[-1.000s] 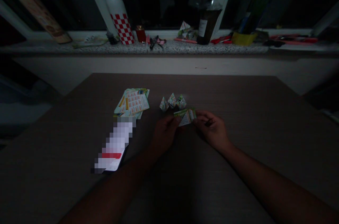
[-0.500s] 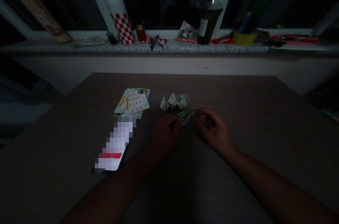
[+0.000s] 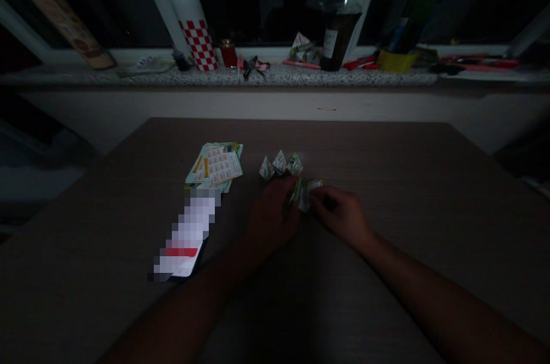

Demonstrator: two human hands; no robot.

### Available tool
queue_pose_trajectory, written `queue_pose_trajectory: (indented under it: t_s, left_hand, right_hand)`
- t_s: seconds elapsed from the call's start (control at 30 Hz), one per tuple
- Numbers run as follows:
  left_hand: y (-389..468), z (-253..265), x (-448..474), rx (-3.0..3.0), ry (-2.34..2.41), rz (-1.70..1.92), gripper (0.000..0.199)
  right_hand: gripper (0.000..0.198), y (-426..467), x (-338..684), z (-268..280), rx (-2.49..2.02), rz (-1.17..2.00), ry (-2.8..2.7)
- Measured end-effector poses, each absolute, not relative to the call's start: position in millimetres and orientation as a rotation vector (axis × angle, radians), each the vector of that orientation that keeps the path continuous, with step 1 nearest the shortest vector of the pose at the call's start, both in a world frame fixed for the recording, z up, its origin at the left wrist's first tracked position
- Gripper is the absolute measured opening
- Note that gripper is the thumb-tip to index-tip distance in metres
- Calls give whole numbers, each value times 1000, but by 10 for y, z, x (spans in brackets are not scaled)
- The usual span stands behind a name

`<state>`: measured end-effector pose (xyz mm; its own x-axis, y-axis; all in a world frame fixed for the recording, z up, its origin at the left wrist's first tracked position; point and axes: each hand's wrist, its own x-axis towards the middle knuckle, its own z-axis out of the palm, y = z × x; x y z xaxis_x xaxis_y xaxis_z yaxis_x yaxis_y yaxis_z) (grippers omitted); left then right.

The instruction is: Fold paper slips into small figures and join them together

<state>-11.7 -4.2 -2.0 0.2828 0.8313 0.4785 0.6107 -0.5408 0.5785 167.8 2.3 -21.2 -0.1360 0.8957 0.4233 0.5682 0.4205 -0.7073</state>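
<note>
Standing on the window sill at the upper left of the frame, a tall tan tube (image 3: pixel 64 14) is slanting across the dark window. Farther right and lower, at the left of the frame's lower half, a lit phone (image 3: pixel 184 238) is lying on the table (image 3: pixel 408 180), its screen mostly pixelated. Above it in the frame, a white bottle (image 3: pixel 193 20) with a red check pattern is standing on the sill. Just beyond the phone's top end, a loose stack of printed cards (image 3: pixel 219 166) is lying fanned out, left of centre. Up on the sill, a small red jar (image 3: pixel 227 53) is standing just right of the bottle.

Near the middle of the frame, your left hand (image 3: pixel 272 215) is reaching in from the lower left and gripping the left side of a folded printed paper (image 3: pixel 304 195) between thumb and fingers; the fingertips are too dark to tell apart. Three pointed paper pieces (image 3: pixel 281 164) are sitting in a row just beyond that hand, slightly above the paper in the frame. The paper itself is sitting between your two hands, a little right of the frame's centre, with its folds standing open. Your right hand (image 3: pixel 341 212) is coming from the lower right and pinching the paper's right side with its fingertips, while the rest of the hand is curling. At the upper right, a dark cup (image 3: pixel 339 37) is standing on the sill, and a green bottle (image 3: pixel 423 3) is rising farther right.
</note>
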Motion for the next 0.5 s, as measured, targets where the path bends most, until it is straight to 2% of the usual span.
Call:
queue_pose_trajectory:
  t_s: [0.17, 0.3, 0.5]
  left_hand:
    - [-30, 80, -193, 2656, 1224, 828, 47]
    - [4, 112, -272, 2803, 1161, 603, 39]
    - [71, 123, -326, 2841, 999, 293, 33]
  right_hand:
    - [14, 60, 1696, -292, -1262, 587, -1751]
    - [15, 62, 1697, -269, -1279, 608, -1800]
    - [11, 76, 1746, -213, -1262, 366, -2198]
